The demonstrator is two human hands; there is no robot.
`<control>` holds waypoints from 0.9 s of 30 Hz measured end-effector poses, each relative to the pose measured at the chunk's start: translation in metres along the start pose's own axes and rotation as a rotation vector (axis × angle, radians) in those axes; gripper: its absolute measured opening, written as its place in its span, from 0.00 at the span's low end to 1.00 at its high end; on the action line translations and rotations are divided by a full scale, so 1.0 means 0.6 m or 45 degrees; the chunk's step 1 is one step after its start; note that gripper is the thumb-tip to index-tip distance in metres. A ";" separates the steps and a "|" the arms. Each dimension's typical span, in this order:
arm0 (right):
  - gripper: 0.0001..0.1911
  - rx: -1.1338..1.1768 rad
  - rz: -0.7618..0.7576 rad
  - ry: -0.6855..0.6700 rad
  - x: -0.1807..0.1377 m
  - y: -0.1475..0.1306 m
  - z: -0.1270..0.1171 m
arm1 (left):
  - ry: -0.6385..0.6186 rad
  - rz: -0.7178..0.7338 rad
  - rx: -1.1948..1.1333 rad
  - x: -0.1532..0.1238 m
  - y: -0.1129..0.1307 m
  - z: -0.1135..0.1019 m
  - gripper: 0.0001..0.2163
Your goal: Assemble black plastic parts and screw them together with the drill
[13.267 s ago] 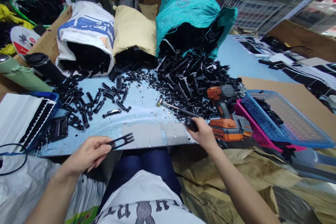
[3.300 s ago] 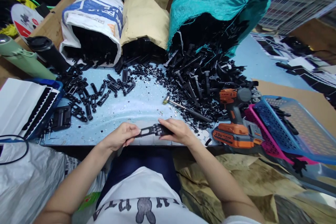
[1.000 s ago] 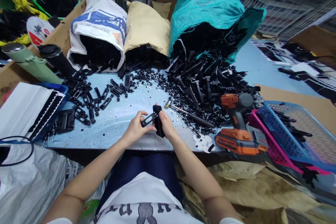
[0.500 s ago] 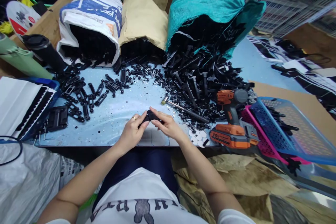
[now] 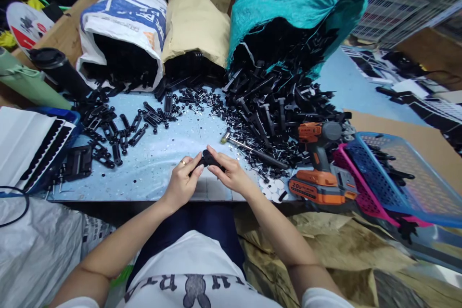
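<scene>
Both hands meet above the front edge of the blue table, around one small black plastic part [image 5: 207,158]. My left hand [image 5: 182,176], with a ring on one finger, pinches its left end. On its other end, the thumb and fingers of my right hand [image 5: 231,172] are closed. Much of the part is covered by the fingers, so its full shape is hidden. Beyond my right hand lies a hammer [image 5: 254,151] with a metal head and black grip. Black linked pieces [image 5: 139,134] are scattered to the left on the table [image 5: 180,142].
Three sacks, white [image 5: 124,9], tan [image 5: 197,19] and teal [image 5: 281,0], spill black parts. At right are an orange cordless drill [image 5: 317,163] and a blue basket [image 5: 407,178]. Small screws and black bits [image 5: 241,130] surround the hammer. A blue bin [image 5: 74,116] stands left.
Both hands stay in nearly the same place. The black part between them has turned slightly, and more of its rounded middle shows. The surroundings look the same.
</scene>
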State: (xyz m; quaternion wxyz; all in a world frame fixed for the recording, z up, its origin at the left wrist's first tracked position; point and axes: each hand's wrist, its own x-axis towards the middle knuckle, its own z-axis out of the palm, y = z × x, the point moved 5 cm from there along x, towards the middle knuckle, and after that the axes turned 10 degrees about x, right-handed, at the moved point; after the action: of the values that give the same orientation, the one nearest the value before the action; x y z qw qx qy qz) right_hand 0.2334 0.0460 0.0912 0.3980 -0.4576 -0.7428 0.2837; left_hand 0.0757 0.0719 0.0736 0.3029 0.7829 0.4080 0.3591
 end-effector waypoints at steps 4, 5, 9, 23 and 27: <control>0.27 0.051 0.010 -0.102 -0.007 0.008 0.025 | -0.063 0.063 0.017 0.003 0.004 0.004 0.16; 0.27 0.081 0.034 -0.014 -0.009 0.007 0.031 | -0.010 0.053 0.014 0.003 0.008 0.004 0.16; 0.27 0.177 0.107 0.430 -0.019 -0.013 0.056 | 0.322 0.014 -0.079 -0.004 0.030 -0.001 0.17; 0.30 0.128 0.030 0.578 -0.017 -0.029 0.086 | 0.113 0.307 -0.141 0.026 0.027 -0.039 0.16; 0.29 0.048 0.172 0.284 0.006 0.013 0.100 | 0.100 -0.178 -0.208 0.002 -0.034 0.004 0.18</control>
State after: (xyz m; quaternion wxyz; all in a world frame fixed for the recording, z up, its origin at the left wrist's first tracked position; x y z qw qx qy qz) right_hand 0.1848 0.0489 0.0552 0.4667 -0.5275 -0.6560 0.2712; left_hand 0.0696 0.0823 0.0570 0.3736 0.7106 0.4425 0.3996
